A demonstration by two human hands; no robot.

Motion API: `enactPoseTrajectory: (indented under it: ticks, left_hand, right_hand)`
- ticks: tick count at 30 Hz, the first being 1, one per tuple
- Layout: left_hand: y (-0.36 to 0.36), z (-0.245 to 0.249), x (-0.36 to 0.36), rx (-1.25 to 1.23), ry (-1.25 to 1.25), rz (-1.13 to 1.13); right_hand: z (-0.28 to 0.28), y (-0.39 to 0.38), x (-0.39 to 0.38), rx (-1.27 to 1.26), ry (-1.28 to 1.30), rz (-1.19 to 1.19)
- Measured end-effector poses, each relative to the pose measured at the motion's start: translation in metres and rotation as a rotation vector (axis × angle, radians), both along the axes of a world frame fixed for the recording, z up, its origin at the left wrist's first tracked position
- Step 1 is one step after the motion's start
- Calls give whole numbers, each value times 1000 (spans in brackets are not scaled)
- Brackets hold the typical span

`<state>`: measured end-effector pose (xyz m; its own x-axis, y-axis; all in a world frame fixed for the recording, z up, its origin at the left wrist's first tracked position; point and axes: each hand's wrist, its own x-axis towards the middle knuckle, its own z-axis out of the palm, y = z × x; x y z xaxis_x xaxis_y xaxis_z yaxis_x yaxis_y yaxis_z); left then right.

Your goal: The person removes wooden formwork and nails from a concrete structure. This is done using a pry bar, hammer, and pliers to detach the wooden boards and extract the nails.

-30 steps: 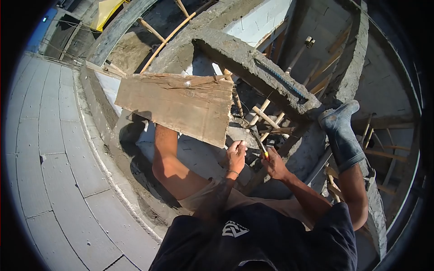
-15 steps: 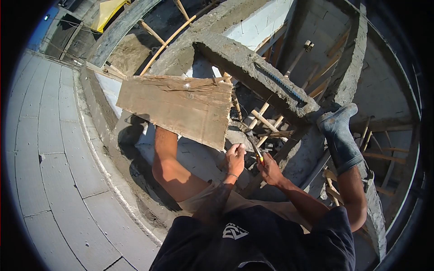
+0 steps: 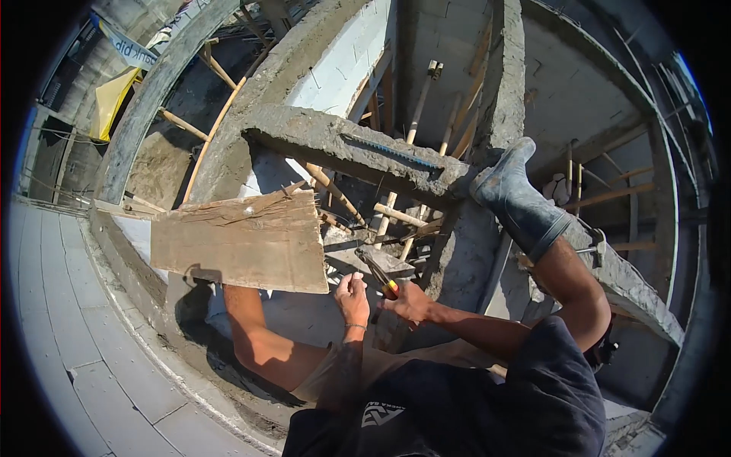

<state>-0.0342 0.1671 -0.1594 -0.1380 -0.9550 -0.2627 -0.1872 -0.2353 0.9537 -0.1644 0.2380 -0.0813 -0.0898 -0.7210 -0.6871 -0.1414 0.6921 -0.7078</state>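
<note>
"In the head view, where was the tool (image 3: pixel 372 266)?"
"In the right hand (image 3: pixel 410 302), fingers wrapped round its handle, just beside the left hand (image 3: pixel 352 300)."
"And that one's fingers?"
"Bunched together; I couldn't tell whether they pinched anything."

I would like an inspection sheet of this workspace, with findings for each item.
Surface: rough concrete beams around open gaps.
Job's things: pincer-like tool, red and yellow on its handle; wooden board, splintered along one edge.
Clutter: blue toothed strip lying on a beam; pale wooden poles crossing below.
Hands: right hand grips the tool; left hand curled, contents unclear.
Cables: thin lines in the upper-left background, cable or not unclear.
Surroundings: yellow sheet, upper left; grey panels, lower left.
</note>
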Motion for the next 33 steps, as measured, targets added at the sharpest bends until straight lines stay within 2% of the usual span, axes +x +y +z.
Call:
enactPoseTrajectory:
  ticks: [2, 6, 10, 13, 14, 16, 17, 18, 19, 20, 22, 23, 25, 26, 28, 29, 30, 31, 32, 33]
  left_hand:
    - [-3, 9, 2, 87, -23, -38]
    - [-1, 4, 5, 24, -45, -79]
    - [0, 5, 4, 2, -64, -100]
    - [-2, 12, 4, -7, -96, -123]
    - [-3, 16, 3, 31, -84, -88]
    - [-8, 8, 6, -79, -138, -138]
    - [-8, -1, 8, -35, -67, -100]
    - [-7, -4, 10, 16, -1, -65]
    - [-9, 2, 15, 125, 101, -126]
    - [-6, 6, 16, 126, 18, -110]
    - [0, 39, 10, 252, 77, 21]
    - [-3, 37, 17, 250, 69, 8]
    - [-10, 33, 30, 268, -109, -262]
    - [-2, 27, 32, 272, -120, -254]
    - [14, 29, 54, 358, 175, 194]
    - [11, 21, 79, 488, 355, 99]
    - [11, 37, 83, 559, 531, 184]
    - [5, 42, 88, 553, 673, 286]
    - [-6, 52, 89, 496, 797, 294]
    - [-21, 53, 90, 441, 1017, 380]
  right_hand:
    - [18, -4, -4, 97, -171, 11]
    - [-1, 6, 3, 61, -194, -88]
    - [-1, 7, -1, -20, -165, -73]
    - [9, 6, -1, -30, -402, -73]
    - [-17, 6, 10, -57, -541, -141]
    - [-16, 4, 11, -35, -419, -89]
    - [-15, 3, 7, -38, -416, -146]
    - [-12, 2, -1, -190, -27, 105]
    - [-10, 1, -10, -311, 371, 363]
    - [-13, -5, -14, -227, 471, 379]
    - [-24, -11, -20, -203, 554, 268]
    - [-26, -10, -23, -202, 549, 254]
    - [-25, -9, -34, -254, 637, 246]
    - [-24, -6, -38, -200, 622, 227]
    - [-27, -8, -37, -77, 593, 198]
    - [-37, -4, -36, -91, 568, 62]
    - [-39, -2, -37, -63, 555, 62]
    - [-34, 0, -39, -61, 473, 78]
    - [-28, -3, -41, -43, 409, 74]
    - [-39, -7, -31, -120, 367, 83]
